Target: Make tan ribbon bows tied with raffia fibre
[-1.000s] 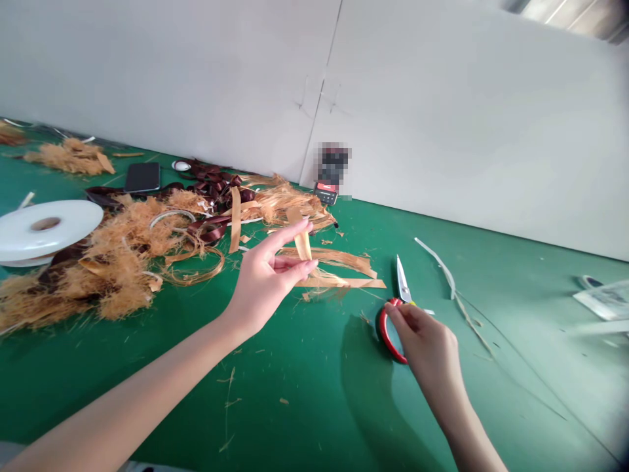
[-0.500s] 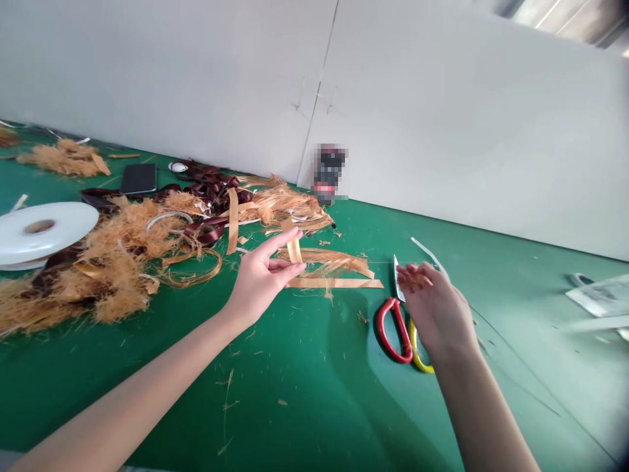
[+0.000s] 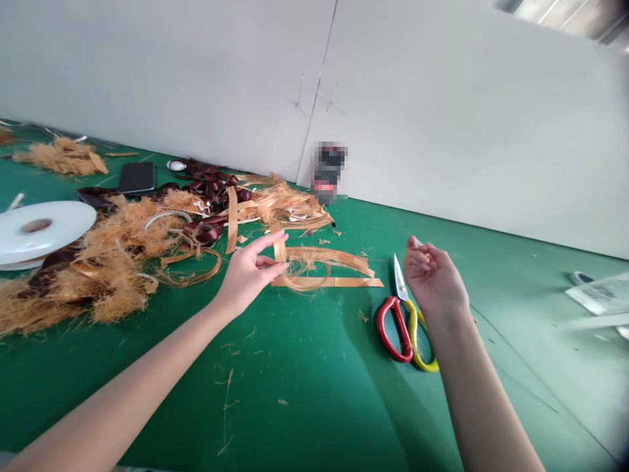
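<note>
one tan fibre strip (image 3: 280, 252) is hanging from the left hand (image 3: 246, 278), pinched between thumb and fingers, its lower end curling just above a longer flat strip (image 3: 327, 282) lying on the green tabletop (image 3: 304, 393). the right hand (image 3: 432, 275) is bunching its fingers closed, gripping nothing visible, and hovering just above a pair of scissors (image 3: 400, 282) with red and yellow handles, not touching them. farther left, a shaggy heap of tan fibre (image 3: 118, 255) is spreading beside a white spool (image 3: 42, 226). dark ribbon (image 3: 211, 229) and a phone (image 3: 136, 177) are lying beyond it, and a white wall (image 3: 442, 118) is standing behind everything.
</note>
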`<state>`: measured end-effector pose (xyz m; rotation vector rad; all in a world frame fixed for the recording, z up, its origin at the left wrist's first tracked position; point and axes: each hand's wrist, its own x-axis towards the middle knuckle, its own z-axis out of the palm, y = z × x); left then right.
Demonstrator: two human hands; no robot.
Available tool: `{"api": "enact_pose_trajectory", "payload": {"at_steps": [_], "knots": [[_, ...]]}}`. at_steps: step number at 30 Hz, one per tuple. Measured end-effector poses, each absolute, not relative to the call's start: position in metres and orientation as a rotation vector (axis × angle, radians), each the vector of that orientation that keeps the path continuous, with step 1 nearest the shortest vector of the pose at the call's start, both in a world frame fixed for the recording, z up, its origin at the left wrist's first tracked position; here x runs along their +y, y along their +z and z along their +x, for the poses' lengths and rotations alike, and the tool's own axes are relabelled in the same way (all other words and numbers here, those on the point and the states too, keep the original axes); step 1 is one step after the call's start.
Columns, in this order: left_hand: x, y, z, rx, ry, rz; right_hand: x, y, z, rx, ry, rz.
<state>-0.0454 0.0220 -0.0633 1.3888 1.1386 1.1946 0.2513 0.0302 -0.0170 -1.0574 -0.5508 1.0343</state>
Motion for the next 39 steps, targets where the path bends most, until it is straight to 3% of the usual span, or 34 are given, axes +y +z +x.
{"api": "enact_pose_trajectory", "payload": {"at_steps": [12, 17, 21, 25, 28, 34, 39], "knots": [[0.027, -0.057, -0.052, 0.932, 1.261, 1.088, 0.011, -0.038, 0.249, -1.185, 0.927, -1.449], [0.035, -0.046, -0.066, 0.886, 1.41, 0.956, -0.006, -0.03, 0.244, -1.168, 1.173, -1.335], [0.035, -0.043, -0.073, 0.992, 1.329, 1.294, -0.021, -0.026, 0.234, -0.895, 1.295, -1.252], [0.017, -0.041, -0.058, 1.26, 1.032, 2.079, -0.036, -0.029, 0.21, -0.72, 1.282, -1.227], [-0.004, -0.037, -0.036, 1.522, 1.237, 2.563, -0.049, -0.034, 0.189, -0.656, 1.279, -1.178], [-0.042, -0.044, 0.004, 1.264, 1.203, 2.655, -0.076, -0.038, 0.147, -0.554, 1.328, -1.061], [-0.054, -0.054, 0.015, 1.326, 1.291, 2.491, -0.093, -0.038, 0.13, -0.46, 1.427, -1.08]]}}
